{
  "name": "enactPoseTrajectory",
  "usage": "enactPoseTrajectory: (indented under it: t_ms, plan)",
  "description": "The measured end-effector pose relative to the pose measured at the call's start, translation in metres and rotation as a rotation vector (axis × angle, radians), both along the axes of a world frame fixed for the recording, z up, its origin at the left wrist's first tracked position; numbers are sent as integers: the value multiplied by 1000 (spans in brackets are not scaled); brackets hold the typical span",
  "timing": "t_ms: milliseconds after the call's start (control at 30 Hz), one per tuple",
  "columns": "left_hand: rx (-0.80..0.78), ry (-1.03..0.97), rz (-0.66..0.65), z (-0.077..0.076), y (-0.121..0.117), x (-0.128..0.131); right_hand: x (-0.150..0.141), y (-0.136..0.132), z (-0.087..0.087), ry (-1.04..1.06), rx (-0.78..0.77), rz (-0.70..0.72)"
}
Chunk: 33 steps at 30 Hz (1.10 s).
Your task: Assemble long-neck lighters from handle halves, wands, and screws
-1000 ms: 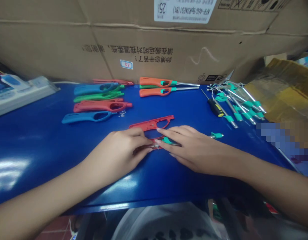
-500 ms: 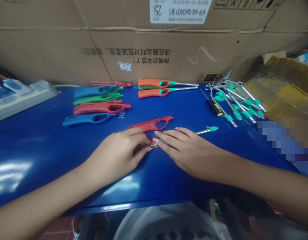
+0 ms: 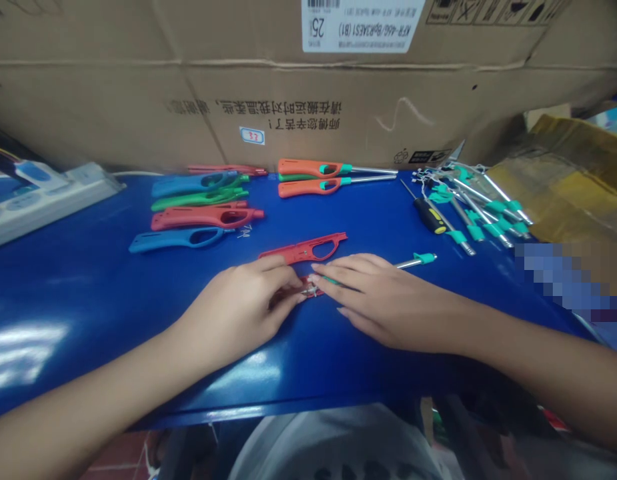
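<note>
My left hand [image 3: 253, 293] is closed, its thumb and fingers pinching the left part of a red lighter shell half [image 3: 312, 291] on the table. Small pale metal parts show inside that shell, though the hands cover most of it. Over its right part lies my right hand [image 3: 388, 300], fingers stretched out and touching the shell and a bit of green beneath. A metal lighter tube [image 3: 411, 263] with a green collar sticks out beyond the right hand. Just behind the hands rests another red shell half [image 3: 308, 251], its inner side up.
Blue, green and red lighter handles [image 3: 203, 217] lie at back left, near a white power strip [image 3: 58, 200]. Assembled orange lighters [image 3: 308, 188] lie at back centre. A screwdriver [image 3: 431, 217] and several metal tubes [image 3: 481, 207] lie right. A cardboard box [image 3: 138, 120] stands behind the blue table [image 3: 88, 300].
My right hand's fingers have shifted on the shell, and its thumb now shows apart below the fingers, uncovering more of the metal parts. The left hand keeps its pinch. The view has tilted slightly.
</note>
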State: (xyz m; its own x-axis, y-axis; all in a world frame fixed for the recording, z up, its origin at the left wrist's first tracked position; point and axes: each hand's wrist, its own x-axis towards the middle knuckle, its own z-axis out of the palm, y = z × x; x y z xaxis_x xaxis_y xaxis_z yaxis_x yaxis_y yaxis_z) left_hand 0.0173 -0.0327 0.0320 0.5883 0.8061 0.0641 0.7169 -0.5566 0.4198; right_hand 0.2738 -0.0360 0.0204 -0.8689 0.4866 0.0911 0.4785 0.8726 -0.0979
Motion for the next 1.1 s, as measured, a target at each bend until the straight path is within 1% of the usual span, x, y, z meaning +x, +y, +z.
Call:
enactPoseTrajectory:
  t_ms: [100, 267, 500, 600, 800, 1100]
  plan:
    - [27, -9, -10, 0, -1, 0, 1, 3, 1, 39, -61, -18]
    - [57, -24, -36, 4, -1, -2, 0, 5, 1, 51, -98, -24]
    - [49, 25, -78, 4, -2, -2, 0, 4, 3, 26, -66, -6]
    - [47, 49, -69, 3, -2, -1, 0, 4, 2, 12, -49, 7]
    - [49, 102, -63, 2, -3, -2, -1, 1, -1, -44, 36, 23]
    - [14, -11, -108, 1, 0, -1, -2, -3, 1, -49, 48, 11]
